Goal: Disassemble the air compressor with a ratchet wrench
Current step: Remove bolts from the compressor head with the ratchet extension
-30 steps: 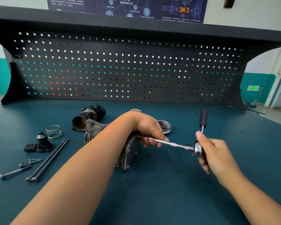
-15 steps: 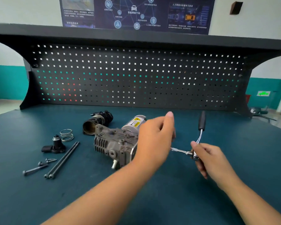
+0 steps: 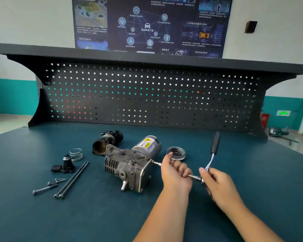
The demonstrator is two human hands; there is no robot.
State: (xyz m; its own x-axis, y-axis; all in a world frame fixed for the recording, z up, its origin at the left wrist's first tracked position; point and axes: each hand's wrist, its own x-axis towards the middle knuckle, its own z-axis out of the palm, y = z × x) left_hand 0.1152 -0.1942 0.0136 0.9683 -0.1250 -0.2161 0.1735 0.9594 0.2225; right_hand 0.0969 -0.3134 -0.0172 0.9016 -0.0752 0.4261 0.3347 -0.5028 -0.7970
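The grey air compressor (image 3: 128, 163) lies on the dark teal bench, its finned block to the left and its silver motor can (image 3: 147, 145) behind. A ratchet wrench (image 3: 211, 159) with a black handle pointing up and away drives a long extension bar whose tip meets the compressor's right end plate. My left hand (image 3: 176, 173) grips the extension bar just right of that plate. My right hand (image 3: 215, 182) holds the ratchet head where bar and handle join.
Left of the compressor lie two long black bolts (image 3: 72, 179), several short screws (image 3: 47, 185), a black valve part (image 3: 64, 165), a coil spring (image 3: 76, 154) and a black cylinder housing (image 3: 106, 142). A round ring part (image 3: 176, 153) sits behind my left hand. A pegboard (image 3: 147, 98) closes off the back.
My left hand lifted off the wrench, rose in the air, then came back down and took hold of the extension bar. The view tilted upward. My right hand stayed on the ratchet head.
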